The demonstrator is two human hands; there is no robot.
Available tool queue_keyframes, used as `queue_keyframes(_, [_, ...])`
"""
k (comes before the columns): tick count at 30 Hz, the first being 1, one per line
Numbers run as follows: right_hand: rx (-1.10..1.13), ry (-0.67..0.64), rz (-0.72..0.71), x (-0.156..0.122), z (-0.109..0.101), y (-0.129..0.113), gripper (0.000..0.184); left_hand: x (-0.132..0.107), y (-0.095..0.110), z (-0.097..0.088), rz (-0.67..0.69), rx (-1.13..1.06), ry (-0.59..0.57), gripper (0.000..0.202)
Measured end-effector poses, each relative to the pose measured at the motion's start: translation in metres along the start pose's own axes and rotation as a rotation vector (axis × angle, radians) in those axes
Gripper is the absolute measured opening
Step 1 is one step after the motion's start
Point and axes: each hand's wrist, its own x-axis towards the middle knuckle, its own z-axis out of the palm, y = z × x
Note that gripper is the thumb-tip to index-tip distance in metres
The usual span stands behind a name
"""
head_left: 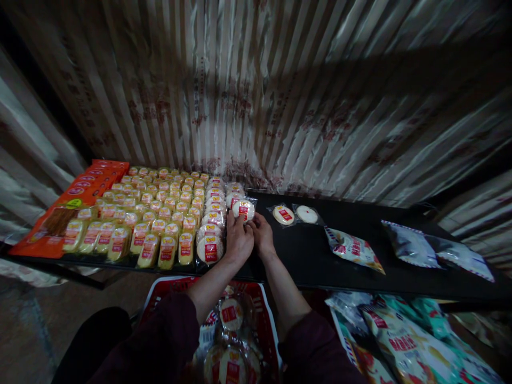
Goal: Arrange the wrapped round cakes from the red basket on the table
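Observation:
Between both hands I hold a round white cake in clear wrap (244, 210), its red label facing me. My left hand (239, 238) is closed on its lower left edge. My right hand (262, 234) grips its lower right edge, and the fingertips of both hands nearly meet. Just left of my hands runs a row of the same wrapped round cakes (210, 249), leaning one behind another. Behind the held cake a few more stand in a second, shorter row (234, 189). Two loose wrapped cakes, one labelled (284, 215) and one plain white (307, 214), lie flat to the right.
Rows of yellow wrapped cakes (148, 250) and orange bags (76, 197) fill the black shelf's (296, 256) left side. Snack bags (354, 248) lie on its right. Below are a red basket (264, 309) of wrapped cakes and more bags (404, 341). Corrugated sheeting (240, 106) stands behind.

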Motion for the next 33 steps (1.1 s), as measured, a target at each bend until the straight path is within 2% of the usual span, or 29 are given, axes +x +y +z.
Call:
queue_keyframes(5, [-0.11, 0.01, -0.001, 0.01, 0.004, 0.001, 0.041, 0.005, -0.006, 0.005, 0.034, 0.011, 0.003, 0.043])
queue_keyframes(9, [-0.178, -0.001, -0.004, 0.013, 0.005, 0.0, 0.038, 0.009, -0.011, 0.011, -0.005, -0.014, -0.002, 0.043])
queue_keyframes(17, [-0.275, 0.021, -0.016, 0.013, 0.009, -0.009, 0.042, 0.016, -0.018, 0.016, 0.019, -0.019, -0.02, 0.035])
queue_keyframes(24, [-0.596, -0.115, 0.055, 0.005, 0.003, -0.03, 0.04, 0.021, -0.023, 0.017, 0.074, 0.012, -0.05, 0.034])
queue_keyframes(27, [-0.695, -0.129, 0.049, 0.001, 0.002, -0.036, 0.038, 0.022, -0.026, 0.021, 0.069, -0.005, -0.028, 0.035])
queue_keyframes(33, [-0.754, -0.129, 0.062, -0.001, 0.006, -0.039, 0.04, 0.023, -0.028, 0.023, 0.067, 0.072, -0.048, 0.039])
